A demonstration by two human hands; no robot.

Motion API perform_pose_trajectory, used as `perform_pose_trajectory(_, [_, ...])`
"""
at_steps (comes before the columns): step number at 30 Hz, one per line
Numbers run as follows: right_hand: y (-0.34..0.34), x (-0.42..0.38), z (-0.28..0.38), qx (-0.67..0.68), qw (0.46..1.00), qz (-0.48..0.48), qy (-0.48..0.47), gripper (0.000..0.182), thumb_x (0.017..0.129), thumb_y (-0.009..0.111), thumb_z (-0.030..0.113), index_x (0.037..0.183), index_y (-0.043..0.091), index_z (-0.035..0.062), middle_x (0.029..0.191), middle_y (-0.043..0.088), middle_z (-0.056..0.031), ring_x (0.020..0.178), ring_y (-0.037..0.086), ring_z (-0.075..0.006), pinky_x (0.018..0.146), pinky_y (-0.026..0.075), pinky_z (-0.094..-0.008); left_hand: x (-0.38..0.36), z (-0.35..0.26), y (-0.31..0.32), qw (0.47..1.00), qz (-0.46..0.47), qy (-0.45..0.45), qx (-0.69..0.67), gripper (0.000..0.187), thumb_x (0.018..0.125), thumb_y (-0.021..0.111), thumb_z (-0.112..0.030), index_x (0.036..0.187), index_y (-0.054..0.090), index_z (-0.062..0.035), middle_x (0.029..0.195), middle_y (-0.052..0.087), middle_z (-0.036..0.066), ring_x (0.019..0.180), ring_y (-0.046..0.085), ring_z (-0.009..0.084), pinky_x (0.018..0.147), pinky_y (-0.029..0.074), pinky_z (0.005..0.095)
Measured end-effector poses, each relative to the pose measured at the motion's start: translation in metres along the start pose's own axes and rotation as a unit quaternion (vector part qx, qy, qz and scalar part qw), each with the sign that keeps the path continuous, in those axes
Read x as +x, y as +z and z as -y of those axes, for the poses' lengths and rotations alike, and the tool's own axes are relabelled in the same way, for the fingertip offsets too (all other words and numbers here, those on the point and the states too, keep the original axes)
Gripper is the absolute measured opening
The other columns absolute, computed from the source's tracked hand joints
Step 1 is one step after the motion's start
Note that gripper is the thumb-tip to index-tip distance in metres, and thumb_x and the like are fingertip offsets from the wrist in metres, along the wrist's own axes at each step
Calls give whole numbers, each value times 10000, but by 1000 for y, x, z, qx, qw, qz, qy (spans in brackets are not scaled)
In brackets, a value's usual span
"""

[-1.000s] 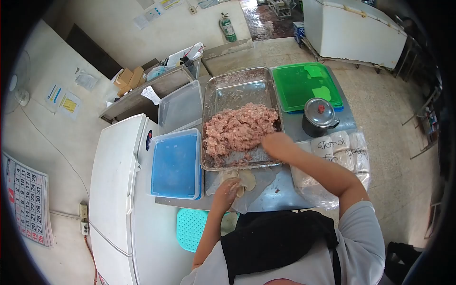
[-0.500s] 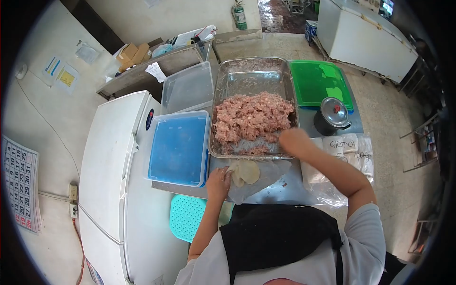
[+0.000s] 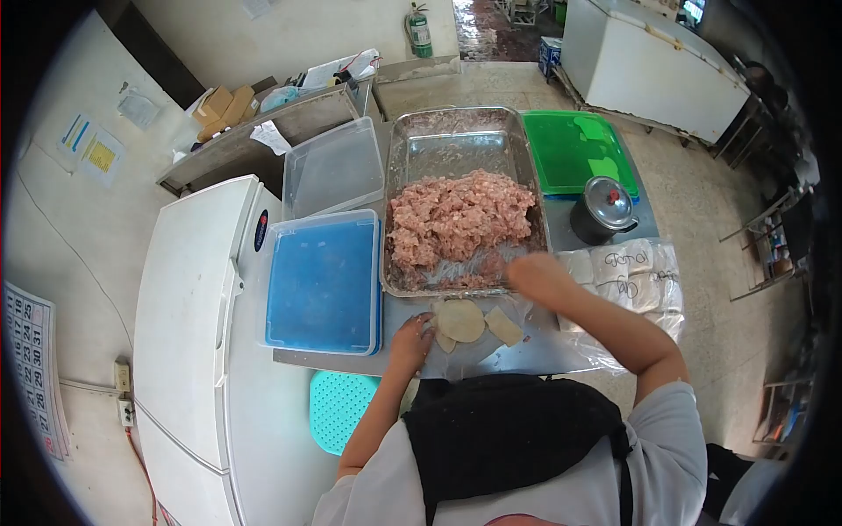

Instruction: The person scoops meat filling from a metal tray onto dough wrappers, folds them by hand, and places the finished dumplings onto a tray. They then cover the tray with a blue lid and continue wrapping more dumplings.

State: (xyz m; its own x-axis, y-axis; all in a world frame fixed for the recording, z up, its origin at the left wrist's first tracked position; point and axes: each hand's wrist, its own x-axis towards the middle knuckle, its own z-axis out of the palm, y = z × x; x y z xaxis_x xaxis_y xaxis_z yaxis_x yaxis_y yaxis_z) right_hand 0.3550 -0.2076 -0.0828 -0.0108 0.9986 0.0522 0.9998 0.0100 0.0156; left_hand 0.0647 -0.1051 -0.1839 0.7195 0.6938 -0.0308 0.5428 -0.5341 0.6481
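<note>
On the metal table's front part, a round, pale dough wrapper [image 3: 460,321] lies on a clear plastic sheet [image 3: 458,358]. Another pale wrapper piece [image 3: 503,326] rests to its right. My left hand [image 3: 412,342] has its fingers curled at the left edge of the sheet, close beside the round wrapper. My right hand [image 3: 537,279] is closed, slightly blurred, over the front right corner of a metal tray [image 3: 465,143]. Anything in its fingers is hidden. Pink ground meat [image 3: 463,215] is heaped in the tray's front half.
Left of the tray stand a blue-filled plastic container [image 3: 321,285] and a clear container [image 3: 333,167]. To its right are a green lid [image 3: 570,158], a lidded pot [image 3: 605,210] and bagged white packs [image 3: 636,276]. A turquoise stool [image 3: 338,408] sits below the table's left edge.
The wrappers, bunched together beside my left hand before, now lie spread apart on the sheet. My right hand remains at the tray's front right corner. The whole view has shifted slightly.
</note>
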Motion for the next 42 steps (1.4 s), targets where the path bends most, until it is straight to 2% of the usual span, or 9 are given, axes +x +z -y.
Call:
perform_pose_trajectory(7, [-44, -7, -29, 11, 1000, 16, -20, 143, 767, 582, 136, 696, 671, 49, 705, 656, -137, 678, 669, -311, 584, 533, -419, 0, -59, -36, 983, -30, 69, -167, 356, 806, 669, -141, 1154, 622, -79, 1089, 629, 179, 1049, 581, 358, 876, 472, 409])
perform_pose_trajectory(12, [-69, -28, 0, 132, 990, -2, 41, 214, 887, 552, 238, 872, 645, 45, 786, 650, -156, 759, 652, -346, 658, 523, -463, -20, -44, -43, 978, -150, 76, 123, 349, 765, 695, -120, 1102, 626, -65, 1042, 587, 163, 993, 555, 353, 869, 449, 442])
perform_pose_trajectory(14, [-34, -38, 14, 309, 944, 117, 11, 334, 908, 558, 358, 1016, 588, 43, 893, 629, -211, 868, 629, -385, 743, 510, -487, -18, -47, -28, 984, -112, 115, 75, 366, 756, 704, -121, 1107, 618, -65, 1059, 581, 163, 1004, 548, 356, 873, 444, 446])
perform_pose_trajectory(17, [22, -49, 36, 370, 921, 109, 60, 438, 864, 607, 403, 1099, 558, 36, 1037, 591, -242, 938, 603, -419, 827, 489, -505, -6, -50, 20, 988, -38, 149, -7, 393, 738, 719, -136, 1114, 613, -88, 1070, 574, 146, 1036, 531, 349, 893, 429, 443])
perform_pose_trajectory(23, [56, -45, 72, 273, 948, 60, 153, 508, 810, 662, 337, 1212, 531, 55, 1185, 520, -213, 935, 612, -402, 801, 520, -460, -24, -48, 23, 990, 6, 109, 84, 448, 707, 759, -212, 1122, 619, -120, 1094, 553, 111, 1065, 501, 341, 913, 399, 445])
perform_pose_trajectory(31, [30, -61, 36, 321, 946, 20, 37, 482, 758, 682, 253, 1166, 556, 28, 1032, 575, -153, 897, 629, -341, 766, 525, -416, -18, -48, 18, 991, -7, 98, 90, 508, 706, 782, -286, 1159, 615, -128, 1116, 543, 137, 1089, 478, 356, 945, 366, 469])
perform_pose_trajectory(34, [-7, -48, 43, 398, 917, -8, 6, 453, 788, 691, 278, 1140, 581, 13, 998, 586, -156, 875, 619, -336, 750, 510, -410, -17, -38, 15, 987, -20, 156, -34, 441, 766, 734, -226, 1169, 605, -101, 1160, 551, 156, 1117, 486, 365, 968, 373, 457])
perform_pose_trajectory(36, [-8, -30, 55, 446, 895, -22, -11, 446, 803, 702, 296, 1124, 595, 6, 978, 592, -161, 865, 611, -335, 738, 499, -409, -18, -31, 8, 971, -46, 27, -234, 375, 810, 631, -92, 1178, 575, -51, 1192, 558, 170, 1133, 516, 362, 970, 408, 416])
perform_pose_trajectory(42, [0, -16, 32, 398, 915, -65, -13, 417, 829, 689, 354, 1081, 624, 28, 892, 607, -150, 820, 606, -331, 728, 491, -396, -26, -12, -2, 983, -91, 12, -157, 398, 824, 530, -8, 1222, 535, -10, 1189, 565, 208, 1110, 537, 382, 957, 428, 411])
